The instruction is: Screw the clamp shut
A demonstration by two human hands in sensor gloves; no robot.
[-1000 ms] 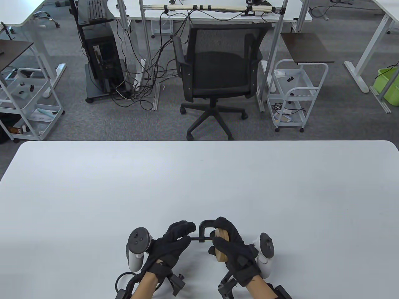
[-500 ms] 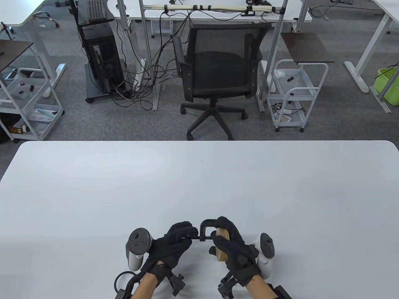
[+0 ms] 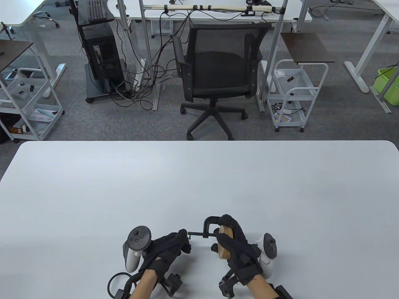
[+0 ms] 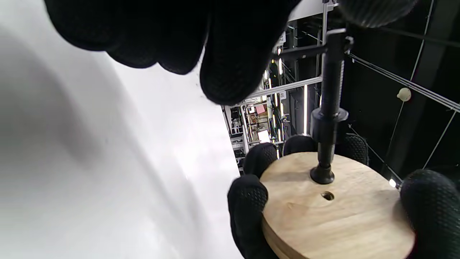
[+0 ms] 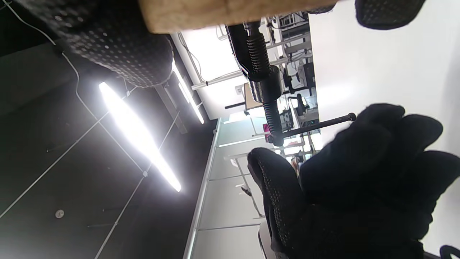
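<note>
A black C-clamp [image 3: 208, 225] lies on its side just above the table near the front edge, its frame around a round wooden disc [image 3: 225, 246]. My right hand [image 3: 234, 246] grips the disc and the clamp frame. In the left wrist view the screw [image 4: 329, 108] has its pad against the disc's face [image 4: 337, 216]. My left hand [image 3: 170, 246] is at the screw's end, fingers curled on the thin handle bar [image 5: 316, 125], thumb [image 5: 273, 180] just beside it. The right wrist view shows the threaded screw [image 5: 261, 68] below the disc [image 5: 230, 10].
The white table [image 3: 199, 180] stretches far beyond the hands. A black office chair [image 3: 218, 68] stands past its far edge, with white carts [image 3: 293, 93] and desks on the floor beyond.
My left hand has dropped back toward the near edge and rolled at the wrist, fingers staying at the handle. The clamp and disc have shifted slightly right with my right hand.
</note>
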